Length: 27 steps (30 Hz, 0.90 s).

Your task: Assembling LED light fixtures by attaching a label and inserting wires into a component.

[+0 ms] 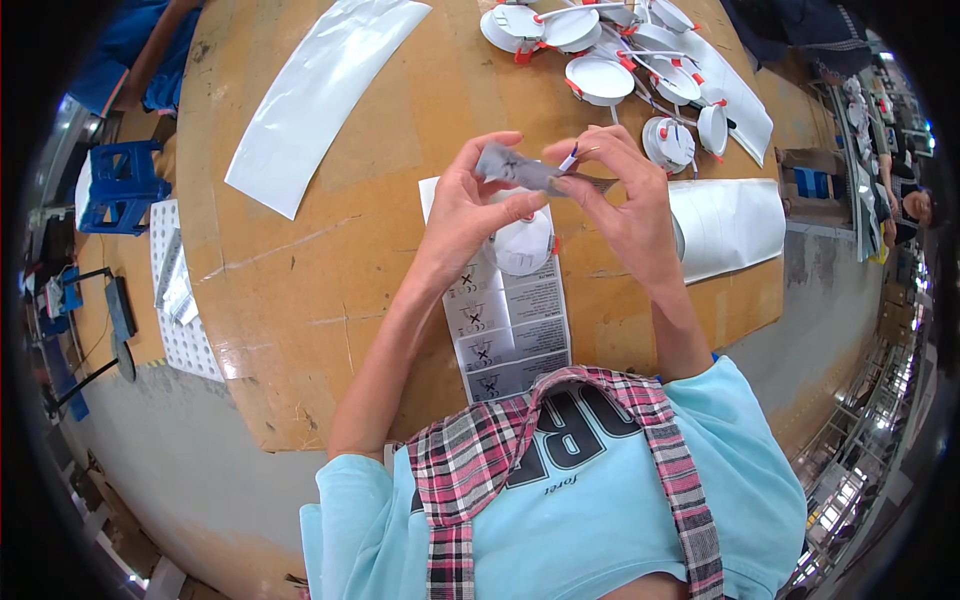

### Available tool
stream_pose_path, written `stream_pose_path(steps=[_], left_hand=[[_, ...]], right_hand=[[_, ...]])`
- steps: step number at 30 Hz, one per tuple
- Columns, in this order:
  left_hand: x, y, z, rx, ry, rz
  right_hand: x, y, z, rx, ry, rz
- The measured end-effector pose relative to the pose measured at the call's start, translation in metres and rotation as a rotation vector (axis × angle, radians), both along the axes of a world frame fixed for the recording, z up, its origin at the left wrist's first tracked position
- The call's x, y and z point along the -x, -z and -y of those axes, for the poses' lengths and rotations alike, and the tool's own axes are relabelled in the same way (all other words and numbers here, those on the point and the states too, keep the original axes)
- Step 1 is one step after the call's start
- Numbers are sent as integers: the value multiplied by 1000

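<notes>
Over the table's middle I hold a small silver-grey printed label (515,168) in front of me. My left hand (462,205) is closed at the label's left part, with its thumb below. My right hand (625,190) pinches the label's right end, beside a thin wire with a white sleeve (568,162). Beneath my hands a round white downlight (522,247) with a red clip rests on a long sheet of printed labels (510,335). My fingers hide part of the label and the upper part of the downlight.
Several white downlights (600,80) with red clips and cables are piled at the far right. White sheets (325,100) lie at the far left and right (735,225) of the brown table (290,380). A blue stool (125,185) and a person's arm (150,50) are at the left.
</notes>
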State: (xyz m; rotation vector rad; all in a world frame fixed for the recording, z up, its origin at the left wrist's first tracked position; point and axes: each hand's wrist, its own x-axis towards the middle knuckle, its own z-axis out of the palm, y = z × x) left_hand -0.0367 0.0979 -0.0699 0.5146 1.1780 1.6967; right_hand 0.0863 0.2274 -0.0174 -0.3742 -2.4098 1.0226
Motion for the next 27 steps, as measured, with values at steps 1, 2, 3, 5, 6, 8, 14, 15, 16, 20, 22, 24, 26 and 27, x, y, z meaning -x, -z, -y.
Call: stream_pose_path(steps=[1, 2, 3, 5, 6, 8, 14, 15, 16, 20, 22, 24, 26, 27], left_hand=[[-1, 7, 0, -13, 20, -18], [-2, 9, -1, -27, 41, -35], [-1, 10, -1, -27, 45, -33], [1, 9, 1, 166, 151, -175], [0, 10, 1, 166, 151, -174], [-5, 14, 0, 155, 107, -145], [-12, 8, -4, 234, -110, -353], [-14, 9, -5, 233, -110, -355], [-16, 11, -6, 220, -162, -407], [-12, 9, -5, 250, -299, -409], [-3, 13, -3, 230, -301, -416], [1, 11, -4, 254, -227, -387], [-3, 10, -3, 185, -223, -436], [-5, 11, -3, 119, -221, -484]], right_hand=[[0, 0, 2, 82, 32, 12], [0, -1, 2, 83, 36, 14], [0, -2, 2, 93, 63, 21], [-1, -1, 1, 103, 90, 28], [-1, 0, 0, 115, 115, 48], [0, 1, -2, 126, 140, 68], [5, -7, 0, 94, 173, 148], [7, -8, 3, 30, 190, 161], [8, -10, 5, -35, 208, 174], [7, -25, 12, 93, 231, 244], [2, -34, 14, 194, 172, 247], [2, -32, 11, 165, 158, 240], [3, -28, 9, 138, 140, 232], [3, -25, 9, 134, 123, 229]])
